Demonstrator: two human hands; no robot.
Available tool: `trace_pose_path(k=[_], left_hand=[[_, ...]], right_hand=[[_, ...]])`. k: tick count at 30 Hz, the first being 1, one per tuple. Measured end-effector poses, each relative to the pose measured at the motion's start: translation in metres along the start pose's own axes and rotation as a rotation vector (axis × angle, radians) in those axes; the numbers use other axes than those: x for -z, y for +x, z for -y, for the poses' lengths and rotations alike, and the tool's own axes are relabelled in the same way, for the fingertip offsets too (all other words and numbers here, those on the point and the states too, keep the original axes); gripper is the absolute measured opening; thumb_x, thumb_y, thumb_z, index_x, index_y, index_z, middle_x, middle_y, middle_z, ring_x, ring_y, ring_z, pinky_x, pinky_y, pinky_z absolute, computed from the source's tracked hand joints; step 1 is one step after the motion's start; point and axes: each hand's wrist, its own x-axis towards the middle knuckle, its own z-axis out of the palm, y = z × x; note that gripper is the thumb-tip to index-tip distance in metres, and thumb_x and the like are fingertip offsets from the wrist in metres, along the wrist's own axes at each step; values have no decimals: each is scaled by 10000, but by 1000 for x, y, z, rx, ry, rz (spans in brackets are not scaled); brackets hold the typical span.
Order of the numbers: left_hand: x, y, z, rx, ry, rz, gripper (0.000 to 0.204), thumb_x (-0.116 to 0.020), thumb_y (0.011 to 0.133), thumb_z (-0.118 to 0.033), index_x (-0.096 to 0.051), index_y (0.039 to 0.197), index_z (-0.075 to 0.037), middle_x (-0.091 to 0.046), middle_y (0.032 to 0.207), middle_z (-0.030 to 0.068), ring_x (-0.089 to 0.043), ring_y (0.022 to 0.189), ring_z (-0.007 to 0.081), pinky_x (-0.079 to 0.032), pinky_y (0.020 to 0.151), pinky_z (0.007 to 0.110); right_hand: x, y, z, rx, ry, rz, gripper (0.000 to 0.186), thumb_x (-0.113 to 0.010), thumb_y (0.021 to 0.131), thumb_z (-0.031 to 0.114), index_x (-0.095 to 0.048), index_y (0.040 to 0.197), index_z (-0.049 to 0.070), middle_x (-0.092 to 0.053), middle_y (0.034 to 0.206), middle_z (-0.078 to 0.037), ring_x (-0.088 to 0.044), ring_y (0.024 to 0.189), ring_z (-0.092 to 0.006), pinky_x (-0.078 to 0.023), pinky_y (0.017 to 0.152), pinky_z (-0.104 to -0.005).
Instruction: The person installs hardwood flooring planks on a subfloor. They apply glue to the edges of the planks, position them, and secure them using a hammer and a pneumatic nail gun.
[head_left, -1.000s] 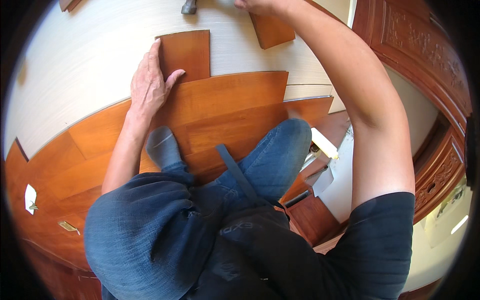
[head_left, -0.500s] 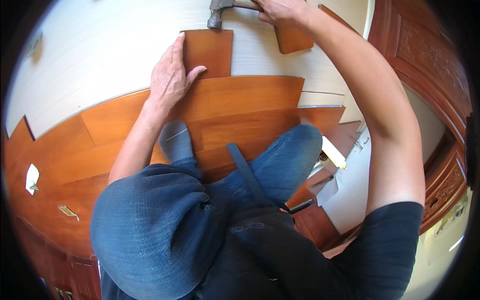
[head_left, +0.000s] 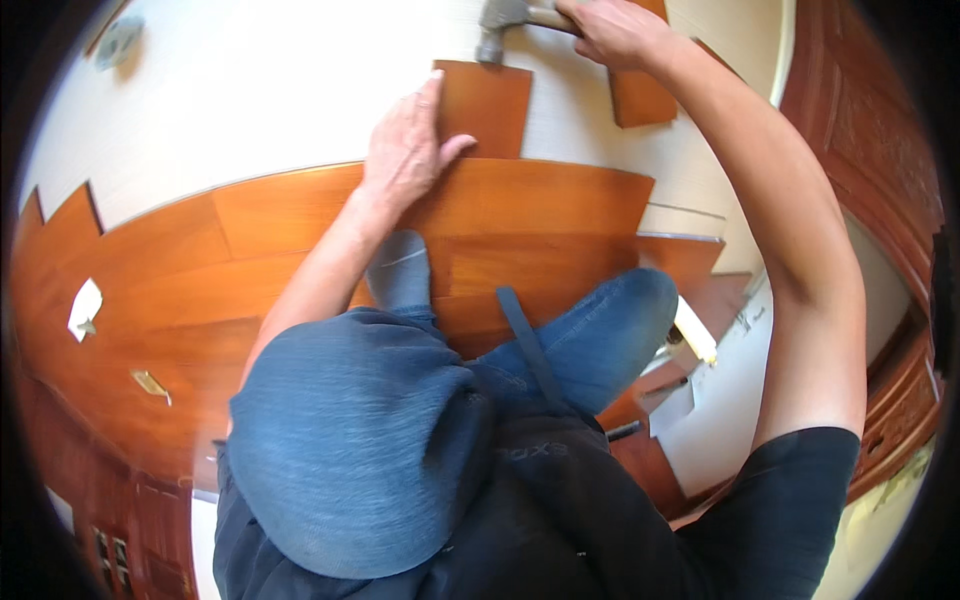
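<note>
One short wooden board (head_left: pixel 485 112) meets the far edge of the laid planks (head_left: pixel 330 215) | left hand (head_left: pixel 405 152) outstretched along its left side, thumb spread | right hand (head_left: pixel 622 36) wrapped around a hammer (head_left: pixel 506 14), head by the board's far edge | another board (head_left: pixel 643 99) near the right hand

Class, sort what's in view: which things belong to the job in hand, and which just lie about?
In the job:
hammer, in the right hand
short board, left hand at its edge
laid boards

Apparently lying about:
white scrap
small yellowish piece
round grey thing
</note>
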Motion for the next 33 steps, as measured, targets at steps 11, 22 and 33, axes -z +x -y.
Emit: trace_pose_path(k=[11,22,33], left_hand=[[102,-99,89,195,256,27,488,-669,965,-104,-565,1441,-76,-590,1309,168,-558,1243,322,-462,1047,443],[172,-127,159,297,534,-204,204,-650,882,-19,-765,1041,-72,-733,1077,51,-667,1101,271,-542,941,406],[48,-36,16,-29,245,-63,532,-758,890,-164,-615,1378,-7,-578,1400,260,-580,1305,380,-488,1116,496]], right_hand=[[-55,9,-27,-56,137,-94,408,-697,887,91,-478,1229,67,-692,981,-303,-658,990,-521,-514,837,-594],[-38,13,-19,-26,95,-78,363,-691,904,110,-473,1191,69,-697,979,-292,-666,987,-509,-524,842,-592],[-30,17,-14,-59,20,-37,343,-673,938,188,-476,1187,60,-706,997,-284,-667,992,-502,-531,852,-591]])
